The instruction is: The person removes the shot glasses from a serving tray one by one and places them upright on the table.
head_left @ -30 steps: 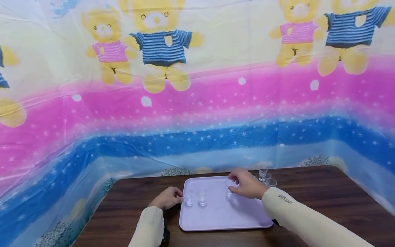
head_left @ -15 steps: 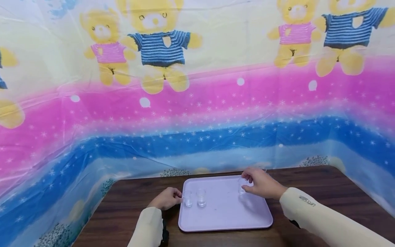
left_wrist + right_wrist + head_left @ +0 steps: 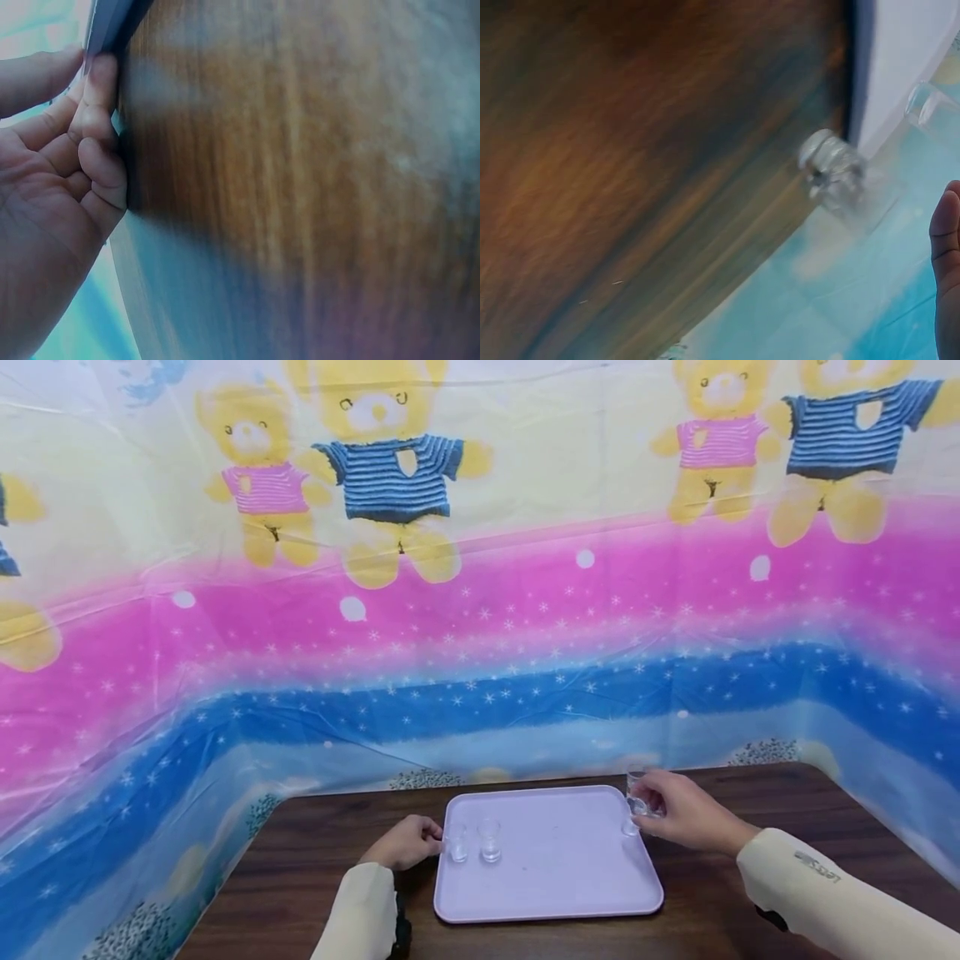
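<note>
My left hand [image 3: 408, 842] pinches the left rim of a pale lilac tray [image 3: 555, 881]; in the left wrist view, the thumb and curled fingers [image 3: 101, 82] meet at the tray's edge. Two small clear shot glasses, one [image 3: 458, 843] close to that rim and another [image 3: 490, 841] beside it, stand upright on the tray's left side. My right hand [image 3: 686, 810] holds a third clear shot glass [image 3: 630, 828] over the tray's right edge, its upper part partly hidden by the fingers. That glass [image 3: 930, 106] also shows near the fingertips in the right wrist view.
Several more clear shot glasses [image 3: 637, 777] are grouped on the dark wooden table [image 3: 787, 827] just past the tray's back right corner, partly behind my right hand. A cloth with printed bears [image 3: 397, 477] hangs along the back and sides of the table.
My right hand has moved right across the tray with the shot glass, from right of its middle to its right edge. My left hand stays at the left rim.
</note>
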